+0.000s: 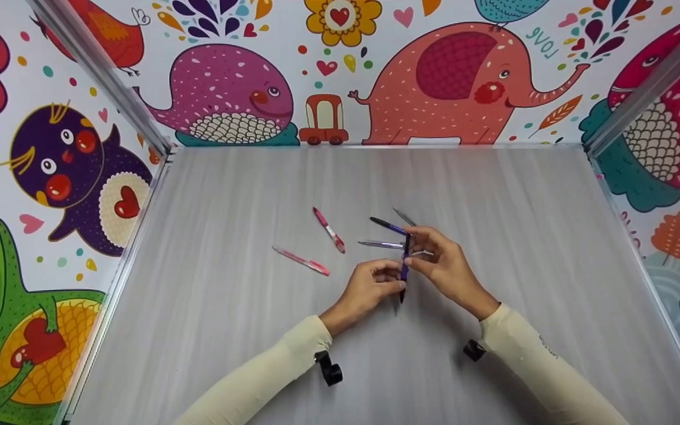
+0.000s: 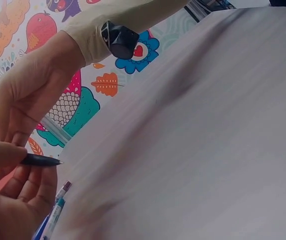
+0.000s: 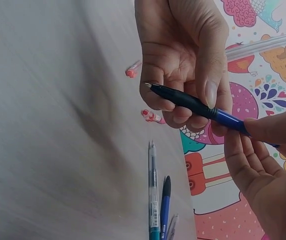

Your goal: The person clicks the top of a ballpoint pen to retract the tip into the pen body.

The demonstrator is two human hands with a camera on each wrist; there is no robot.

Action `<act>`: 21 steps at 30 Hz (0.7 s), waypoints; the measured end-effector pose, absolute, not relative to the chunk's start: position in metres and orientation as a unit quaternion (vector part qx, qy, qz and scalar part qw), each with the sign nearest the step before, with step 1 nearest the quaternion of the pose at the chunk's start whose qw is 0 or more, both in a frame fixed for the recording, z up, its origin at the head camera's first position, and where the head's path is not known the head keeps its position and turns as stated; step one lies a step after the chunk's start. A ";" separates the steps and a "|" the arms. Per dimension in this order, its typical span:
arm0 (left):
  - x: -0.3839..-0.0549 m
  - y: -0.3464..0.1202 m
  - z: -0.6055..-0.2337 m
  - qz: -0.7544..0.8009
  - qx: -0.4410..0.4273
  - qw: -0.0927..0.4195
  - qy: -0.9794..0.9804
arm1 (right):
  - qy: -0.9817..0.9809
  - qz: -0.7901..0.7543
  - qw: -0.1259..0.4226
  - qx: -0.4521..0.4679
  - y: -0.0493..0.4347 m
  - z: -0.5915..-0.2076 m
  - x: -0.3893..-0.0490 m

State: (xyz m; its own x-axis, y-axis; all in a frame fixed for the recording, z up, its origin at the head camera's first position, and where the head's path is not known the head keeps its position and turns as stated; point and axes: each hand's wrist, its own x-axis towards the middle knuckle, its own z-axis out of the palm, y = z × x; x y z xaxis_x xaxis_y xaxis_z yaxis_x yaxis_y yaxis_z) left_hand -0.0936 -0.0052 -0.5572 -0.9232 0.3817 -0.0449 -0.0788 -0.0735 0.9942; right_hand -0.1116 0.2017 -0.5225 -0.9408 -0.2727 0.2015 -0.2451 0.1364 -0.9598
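Between both hands a blue ballpoint pen point(image 3: 222, 118) with a black grip is held over the table, its metal point bare. My left hand point(image 1: 369, 289) pinches the black grip section near the point, thumb on top. Further up the blue barrel, my right hand point(image 1: 449, 268) pinches the same pen with thumb and fingers. Beyond the hands lie a second blue pen with a black end point(image 1: 386, 224), a clear pen point(image 1: 378, 244) and another greyish pen point(image 1: 403, 215), partly hidden by the right hand. In the right wrist view, the clear pen has a teal end point(image 3: 154, 233).
Left of the hands, a red pen point(image 1: 328, 229) and a pink pen point(image 1: 301, 261) lie apart on the grey wood-grain table point(image 1: 228, 354). Printed cartoon panels point(image 1: 340, 77) wall in its back and sides, with metal posts point(image 1: 104, 77) at the corners. Black cameras hang at both wrists.
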 end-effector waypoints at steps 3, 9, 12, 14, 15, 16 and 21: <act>-0.093 -0.006 -0.556 0.725 0.114 0.161 0.660 | 0.753 -0.635 0.011 -0.173 0.201 -0.522 -0.112; -0.094 -0.006 -0.555 0.719 0.113 0.158 0.667 | 0.759 -0.630 0.002 -0.165 0.201 -0.522 -0.111; -0.094 -0.005 -0.556 0.715 0.115 0.157 0.671 | 0.764 -0.625 -0.005 -0.160 0.201 -0.524 -0.110; -0.094 -0.005 -0.556 0.711 0.116 0.158 0.675 | 0.764 -0.625 -0.009 -0.160 0.202 -0.524 -0.109; -0.094 -0.005 -0.556 0.708 0.115 0.158 0.679 | 0.764 -0.625 -0.010 -0.161 0.203 -0.524 -0.108; -0.094 -0.005 -0.556 0.704 0.115 0.158 0.683 | 0.763 -0.626 -0.010 -0.162 0.203 -0.524 -0.108; -0.093 -0.007 -0.556 0.679 0.123 0.150 0.708 | 0.756 -0.635 -0.023 -0.160 0.206 -0.525 -0.109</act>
State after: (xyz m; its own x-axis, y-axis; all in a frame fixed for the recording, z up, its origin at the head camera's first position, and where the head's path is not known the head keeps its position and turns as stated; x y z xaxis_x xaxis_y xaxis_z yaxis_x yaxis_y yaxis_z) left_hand -0.0934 -0.0072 -0.5559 -0.9243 0.3789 -0.0450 -0.0295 0.0468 0.9985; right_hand -0.1089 0.2061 -0.5253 -0.9476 -0.2127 0.2383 -0.2714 0.1429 -0.9518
